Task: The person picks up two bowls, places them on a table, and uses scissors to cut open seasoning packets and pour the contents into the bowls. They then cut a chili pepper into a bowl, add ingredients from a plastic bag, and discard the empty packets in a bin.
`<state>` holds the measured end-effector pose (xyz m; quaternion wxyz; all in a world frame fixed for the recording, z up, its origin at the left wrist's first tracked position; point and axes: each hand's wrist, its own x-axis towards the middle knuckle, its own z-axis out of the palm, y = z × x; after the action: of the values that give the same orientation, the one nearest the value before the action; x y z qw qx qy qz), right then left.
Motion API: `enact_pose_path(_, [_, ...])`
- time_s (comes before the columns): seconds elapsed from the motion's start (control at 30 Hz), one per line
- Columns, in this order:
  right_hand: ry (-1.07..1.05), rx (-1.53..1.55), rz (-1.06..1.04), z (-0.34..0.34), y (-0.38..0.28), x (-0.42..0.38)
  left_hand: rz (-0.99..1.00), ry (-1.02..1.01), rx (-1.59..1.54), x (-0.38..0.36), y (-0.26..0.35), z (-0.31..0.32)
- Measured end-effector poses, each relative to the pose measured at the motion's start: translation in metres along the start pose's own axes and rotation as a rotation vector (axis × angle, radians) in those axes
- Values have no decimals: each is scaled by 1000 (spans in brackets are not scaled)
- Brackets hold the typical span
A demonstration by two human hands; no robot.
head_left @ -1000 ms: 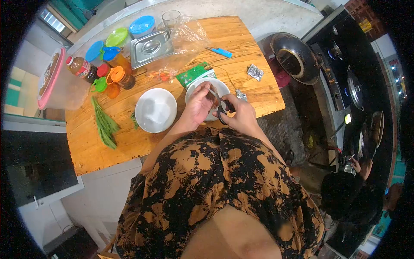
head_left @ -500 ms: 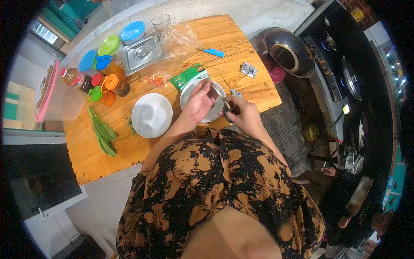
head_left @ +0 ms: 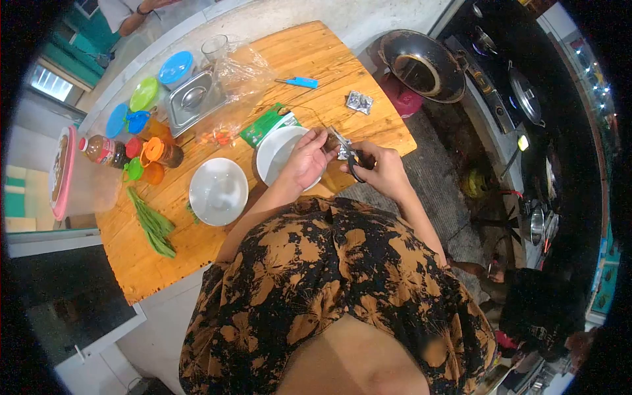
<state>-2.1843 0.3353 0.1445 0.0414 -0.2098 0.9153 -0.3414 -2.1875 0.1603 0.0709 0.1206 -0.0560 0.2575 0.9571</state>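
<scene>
Well, scissors [head_left: 354, 162] in right hand [head_left: 386, 174], green packet [head_left: 262, 126], red-labelled bottle [head_left: 103, 151], lettering illegible

Person [head_left: 129, 22] cut off at top; item [head_left: 332, 141] by scissors [head_left: 351, 156] unclear.

A wooden table [head_left: 329, 59] carries bowls [head_left: 218, 192], leafy greens [head_left: 152, 224], and a green packet [head_left: 268, 123].

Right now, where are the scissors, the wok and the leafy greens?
Scissors [head_left: 351, 157]: head view, near the pivot.
Wok [head_left: 422, 68]: head view, inside its bowl.
Leafy greens [head_left: 152, 223]: head view, middle of the bunch.
</scene>
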Motion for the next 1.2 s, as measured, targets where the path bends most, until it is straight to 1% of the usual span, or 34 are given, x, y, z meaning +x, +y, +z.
enact_pose_path(0.07, [-54,48,50,-1,6,0,-23,-17,2,3,-1,-2])
enact_pose_path(0.17, [-70,67,74,-3,7,-2,-59,-36,2,5,-2,-2])
enact_pose_path(0.3, [-42,99,21,-1,15,0,-77,-58,22,6,-1,-8])
enact_pose_path(0.4, [-95,149,62,-3,15,4,-91,-78,30,6,0,-12])
enact_pose_path(0.5, [-86,217,57,8,41,14,-116,-96,73,1,3,-19])
enact_pose_path(0.57, [-208,352,203,19,69,25,-102,-74,85,-9,10,-22])
enact_pose_path(0.6, [-216,354,196,18,71,29,-96,-58,102,-15,16,-24])
enact_pose_path(0.67, [-365,80,269,15,74,37,-79,-22,115,-27,30,-27])
enact_pose_path(0.7, [-313,12,140,29,104,40,-69,6,126,-32,37,-30])
enact_pose_path(0.73, [-321,13,130,29,112,46,-58,14,126,-36,44,-35])
enact_pose_path(0.8, [-234,46,139,31,119,51,-56,22,295,-43,56,-44])
enact_pose_path(0.83, [-242,-105,174,18,97,53,-51,32,295,-44,58,-47])
enact_pose_path(0.87, [-249,-100,167,20,97,56,-11,65,503,-44,61,-51])
enact_pose_path(0.93, [-231,-422,85,21,99,67,63,127,921,-43,66,-54])
enact_pose_path(0.97, [-268,-452,88,22,97,73,51,132,1030,-42,68,-55])
enact_pose_path(1.0, [-272,-451,83,24,94,74,53,139,1029,-42,70,-52])
enact_pose_path(1.07, [-217,-594,47,30,86,78,223,92,1755,-42,73,-48])
enact_pose_path(1.1, [-220,-592,40,32,89,81,223,100,1756,-43,71,-50])
enact_pose_path(1.17, [-163,-555,-52,38,98,87,331,33,1956,-43,65,-53])
enact_pose_path(1.2, [-163,-552,-51,39,99,91,329,33,1959,-44,63,-50])
